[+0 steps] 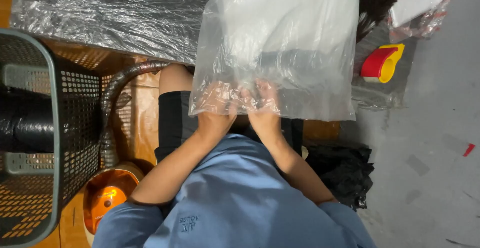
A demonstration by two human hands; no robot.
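Fingers of left hand (216,109) and right hand (261,107) curled inside the mouth of a clear plastic bag (280,43), gripping its film over the lap. Bag holds a folded pale item with dark band (292,60). Risks: thin film tearing under spread, slippery item sliding out toward floor (440,128) near red tape dispenser (382,63).

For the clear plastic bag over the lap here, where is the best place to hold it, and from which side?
Probably the near open edge of the clear plastic bag, approached from the person's side. Both the left hand and right hand are already inside that mouth, seen through the film. The far end carries the pale and dark contents, so gripping the limp film there would likely bunch it.
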